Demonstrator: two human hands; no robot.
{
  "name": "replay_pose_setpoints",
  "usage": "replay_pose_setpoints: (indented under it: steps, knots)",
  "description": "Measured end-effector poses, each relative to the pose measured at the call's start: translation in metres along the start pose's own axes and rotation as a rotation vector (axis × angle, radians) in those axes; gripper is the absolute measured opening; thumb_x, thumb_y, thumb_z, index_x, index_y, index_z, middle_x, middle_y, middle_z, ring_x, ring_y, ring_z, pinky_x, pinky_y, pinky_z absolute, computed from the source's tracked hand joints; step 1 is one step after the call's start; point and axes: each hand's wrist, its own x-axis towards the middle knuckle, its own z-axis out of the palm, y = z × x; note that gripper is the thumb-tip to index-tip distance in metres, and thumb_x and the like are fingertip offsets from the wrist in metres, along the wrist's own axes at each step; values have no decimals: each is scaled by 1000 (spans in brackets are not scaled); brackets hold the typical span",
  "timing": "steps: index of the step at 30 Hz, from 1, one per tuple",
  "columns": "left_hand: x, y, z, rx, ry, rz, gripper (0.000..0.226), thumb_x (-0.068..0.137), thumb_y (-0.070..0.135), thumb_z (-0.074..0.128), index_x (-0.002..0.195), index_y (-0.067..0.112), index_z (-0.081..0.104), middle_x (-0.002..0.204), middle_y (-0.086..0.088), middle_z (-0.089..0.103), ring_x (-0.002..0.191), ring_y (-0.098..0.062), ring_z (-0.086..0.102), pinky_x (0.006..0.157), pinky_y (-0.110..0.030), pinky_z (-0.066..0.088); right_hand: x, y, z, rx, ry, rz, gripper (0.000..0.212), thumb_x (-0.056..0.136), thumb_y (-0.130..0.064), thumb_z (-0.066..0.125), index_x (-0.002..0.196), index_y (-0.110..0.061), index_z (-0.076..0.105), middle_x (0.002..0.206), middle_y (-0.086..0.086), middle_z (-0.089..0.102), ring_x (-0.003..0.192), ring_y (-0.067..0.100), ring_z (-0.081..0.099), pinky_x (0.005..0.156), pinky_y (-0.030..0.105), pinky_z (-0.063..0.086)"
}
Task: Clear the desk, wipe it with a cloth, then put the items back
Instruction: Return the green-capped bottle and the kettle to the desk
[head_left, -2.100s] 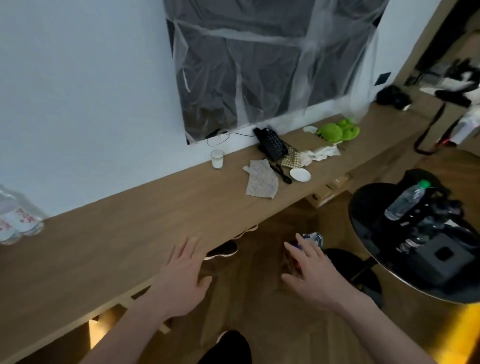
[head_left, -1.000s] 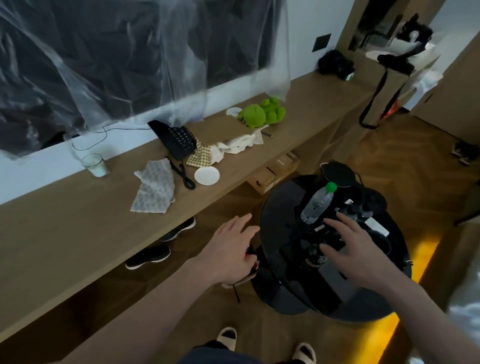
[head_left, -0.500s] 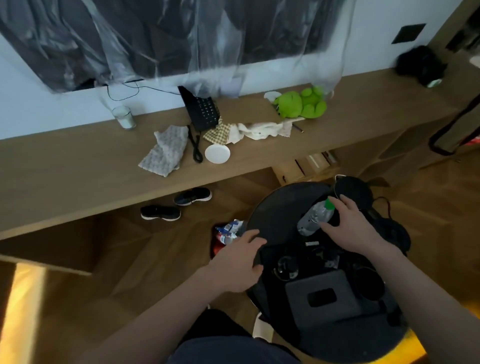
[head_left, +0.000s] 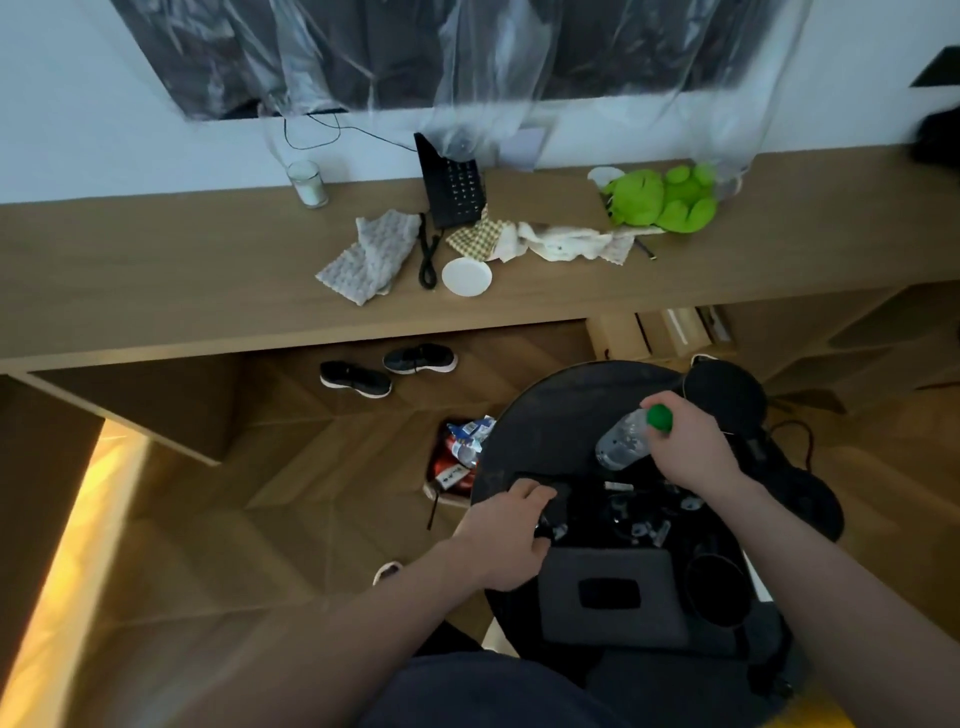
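My right hand (head_left: 688, 449) grips a clear water bottle (head_left: 623, 441) by its green-capped neck over the round black table (head_left: 550, 400). At the table's left edge my left hand (head_left: 506, 540) is closed on a small black object (head_left: 553, 512). On the long wooden desk (head_left: 182, 270) lie a grey cloth (head_left: 371, 254), a black phone (head_left: 452, 182) with its cord, a white dish (head_left: 466, 277), a checked cloth (head_left: 475, 236), a white cloth (head_left: 563, 241), a green plush toy (head_left: 660, 197) and a glass (head_left: 307, 183).
The black table also carries a dark tissue box (head_left: 610, 597) and several dark items. A bin with wrappers (head_left: 460, 457) stands beside it on the floor. Two black shoes (head_left: 387, 369) lie under the desk. Plastic sheeting (head_left: 467, 67) hangs over the wall above.
My view turned from the desk down to the round black table. My right hand closed on the water bottle and my left hand closed on a black object at the table's edge.
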Motion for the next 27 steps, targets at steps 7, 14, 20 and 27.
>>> replay_pose_setpoints:
  steps: [7, 14, 20, 27]
  knots:
    - [3, 9, 2, -39, 125, -17, 50, 99, 36, 57, 146, 29, 44, 149, 10, 42, 122, -22, 60, 95, -43, 55, -18, 12, -14, 103, 72, -77, 23, 99, -17, 65, 115, -32, 60, 83, 7, 68, 56, 20, 57, 47, 31, 43]
    - [3, 15, 5, -53, 202, -2, 44, 98, 35, 60, 141, 32, 50, 144, 16, 46, 111, -17, 64, 92, -39, 55, -66, 6, -59, 257, 175, -298, 29, 98, -23, 69, 118, -41, 61, 96, -10, 71, 83, 11, 71, 71, 41, 60]
    - [-2, 27, 12, -78, 276, 50, 39, 98, 37, 59, 136, 37, 52, 139, 22, 47, 90, -8, 66, 84, -35, 57, -112, 4, -79, 374, 222, -356, 30, 97, -19, 69, 119, -38, 64, 91, -5, 70, 81, 19, 71, 73, 47, 59]
    - [-14, 25, 14, -102, 336, 72, 38, 95, 36, 62, 132, 37, 54, 134, 25, 48, 86, -5, 65, 80, -34, 58, -154, 7, -89, 425, 335, -382, 27, 94, -15, 71, 117, -28, 69, 101, -6, 69, 72, 21, 62, 66, 42, 57]
